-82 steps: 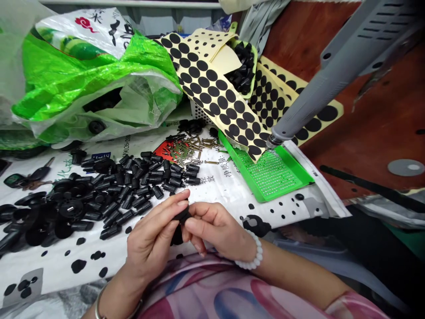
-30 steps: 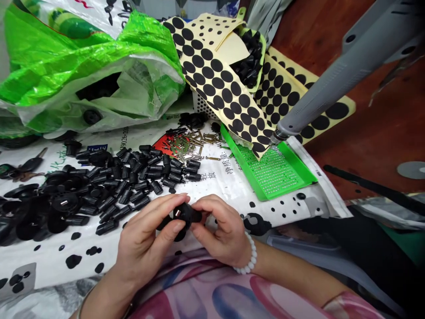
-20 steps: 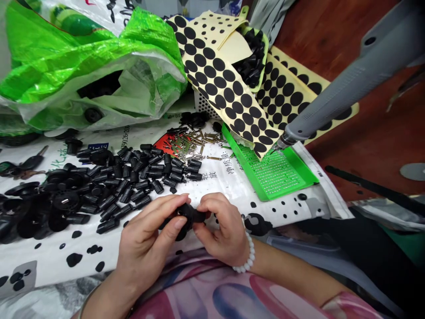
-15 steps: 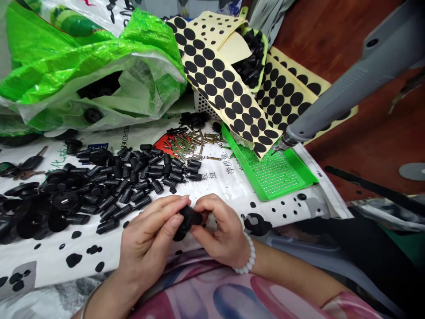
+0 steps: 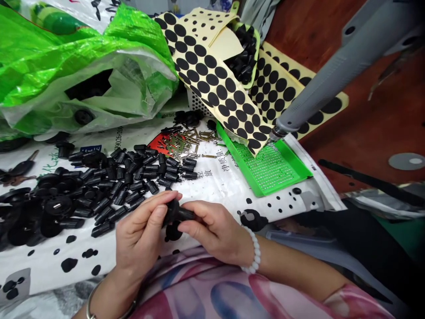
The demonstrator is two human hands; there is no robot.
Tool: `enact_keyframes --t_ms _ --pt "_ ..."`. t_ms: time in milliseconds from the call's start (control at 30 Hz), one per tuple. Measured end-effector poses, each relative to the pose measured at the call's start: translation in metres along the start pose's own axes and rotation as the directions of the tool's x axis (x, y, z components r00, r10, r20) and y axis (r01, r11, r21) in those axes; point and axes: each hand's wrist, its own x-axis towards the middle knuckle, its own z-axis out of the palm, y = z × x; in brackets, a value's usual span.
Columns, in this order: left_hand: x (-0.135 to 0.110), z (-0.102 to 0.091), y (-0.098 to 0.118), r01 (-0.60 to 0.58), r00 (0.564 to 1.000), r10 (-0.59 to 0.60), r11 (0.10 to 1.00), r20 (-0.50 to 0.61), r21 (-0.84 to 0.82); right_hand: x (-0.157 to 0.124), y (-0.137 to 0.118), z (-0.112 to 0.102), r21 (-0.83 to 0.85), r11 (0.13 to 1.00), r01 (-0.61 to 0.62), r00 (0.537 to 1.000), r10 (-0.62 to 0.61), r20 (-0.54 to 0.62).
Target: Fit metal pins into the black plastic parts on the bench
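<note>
A black plastic part with a wide round end and a narrower stem [image 5: 186,214] is held between my two hands, low in the middle of the view. My left hand [image 5: 141,235] closes its thumb and fingers on the round end, partly covering it. From the other side, the thumb and bent fingers of my right hand [image 5: 215,230] pinch the stem. Many loose black cylindrical pieces [image 5: 124,173] lie just beyond my left hand. Farther left, black round discs with stems [image 5: 56,208] are heaped together.
A green tray [image 5: 265,190] of tiny metal pieces sits ahead on the right, under a grey electric screwdriver [image 5: 332,75]. Thin metal strips [image 5: 186,144] lie near it. Sheets of black round stickers [image 5: 212,79] lean on a basket. A green plastic bag [image 5: 139,35] and keys [image 5: 20,168] are left.
The black part has turned in my hands, so its stem now points rightward and shows more. My right fingers have shifted along the stem. The whole view has moved slightly.
</note>
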Motion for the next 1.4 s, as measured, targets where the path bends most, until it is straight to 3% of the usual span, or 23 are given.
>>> enact_keyframes --t_ms 100,200,400,500,633,733,867,967,1033,1133,1267,1333,1400 --pt "0.003 0.001 -0.001 -0.07 0.997 0.068 0.995 0.032 0.068 0.004 -0.003 -0.005 0.001 0.999 -0.054 0.995 0.054 0.084" --pt "0.005 0.0 -0.004 -0.184 0.982 0.167 0.954 0.093 0.238 0.005 0.001 -0.005 0.018 0.993 -0.119 0.991 0.118 0.071" --pt "0.0 -0.003 -0.001 -0.398 0.915 0.381 0.802 0.133 0.446 0.003 0.011 0.005 0.395 0.888 -0.237 0.966 0.258 0.0" --pt "-0.002 -0.006 0.002 -0.458 0.888 0.418 0.767 0.192 0.45 0.003 0.01 0.006 0.439 0.867 -0.233 0.956 0.287 -0.059" --pt "-0.002 -0.005 0.0 -0.442 0.896 0.373 0.786 0.24 0.432 0.003 0.006 0.001 0.247 0.964 -0.093 0.977 0.136 -0.164" --pt "-0.002 0.0 -0.004 -0.328 0.945 0.293 0.85 0.146 0.412 0.002 0.007 0.002 -0.074 0.997 -0.006 0.982 -0.008 -0.188" --pt "-0.002 0.007 -0.01 -0.073 0.997 0.08 0.942 -0.009 0.326 0.006 0.016 0.008 -0.488 0.868 0.096 0.967 -0.198 -0.162" --pt "-0.001 0.01 -0.014 0.114 0.988 -0.09 0.973 -0.125 0.202 0.013 0.02 0.013 -0.687 0.715 0.126 0.94 -0.309 -0.148" --pt "0.0 0.011 -0.016 0.167 0.977 -0.15 0.981 -0.154 0.102 0.018 0.02 0.016 -0.749 0.649 0.129 0.929 -0.344 -0.138" --pt "0.001 0.011 -0.017 0.134 0.977 -0.125 0.99 -0.172 0.047 0.024 0.018 0.021 -0.776 0.622 0.107 0.932 -0.334 -0.139" --pt "0.002 0.011 -0.016 0.078 0.975 -0.052 0.991 -0.216 0.112 0.03 0.015 0.028 -0.78 0.623 0.061 0.956 -0.26 -0.133" --pt "0.003 0.01 -0.016 0.049 0.97 -0.013 0.988 -0.241 0.146 0.032 0.012 0.031 -0.749 0.663 0.011 0.975 -0.173 -0.139" --pt "0.003 0.008 -0.016 0.013 0.965 0.028 0.987 -0.259 0.158 0.035 0.008 0.033 -0.637 0.767 -0.069 0.985 -0.05 -0.168"
